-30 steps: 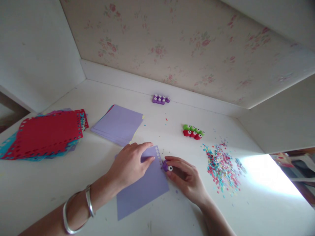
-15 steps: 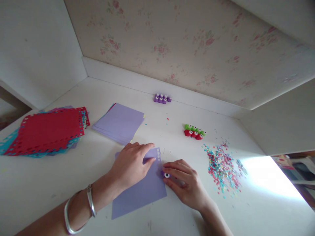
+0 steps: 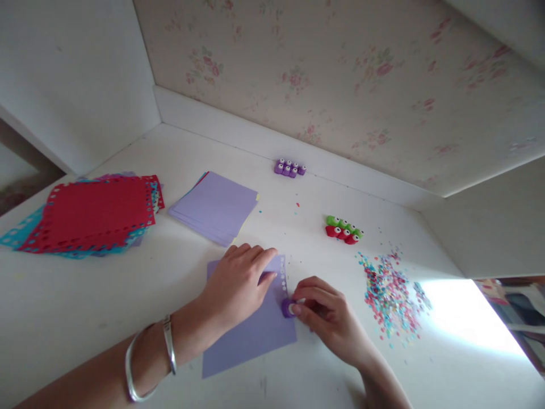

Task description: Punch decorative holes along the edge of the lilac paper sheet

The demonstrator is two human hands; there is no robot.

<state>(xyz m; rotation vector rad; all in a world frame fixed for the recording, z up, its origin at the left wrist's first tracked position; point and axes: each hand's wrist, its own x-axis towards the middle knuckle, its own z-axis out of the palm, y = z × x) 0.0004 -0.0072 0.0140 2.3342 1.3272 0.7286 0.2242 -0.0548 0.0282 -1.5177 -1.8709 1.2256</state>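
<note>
A lilac paper sheet (image 3: 255,335) lies on the white table (image 3: 76,307) in front of me, with a row of small punched holes along its right edge. My left hand (image 3: 238,284) rests flat on the sheet's upper part, fingers spread, with bangles on the wrist. My right hand (image 3: 327,318) grips a small purple hole punch (image 3: 287,308) at the sheet's right edge, just below the punched holes, with a fingertip pressing on its top.
A stack of lilac sheets (image 3: 215,207) lies behind my left hand. Punched red and blue sheets (image 3: 91,213) are piled at the left. Purple punches (image 3: 289,168) sit by the back wall, green and red punches (image 3: 344,229) at centre right, and confetti (image 3: 389,289) beside them.
The punch has moved down along the sheet's right edge, and my right fingertip now covers its white button. The row of holes has grown. My view has shifted slightly.
</note>
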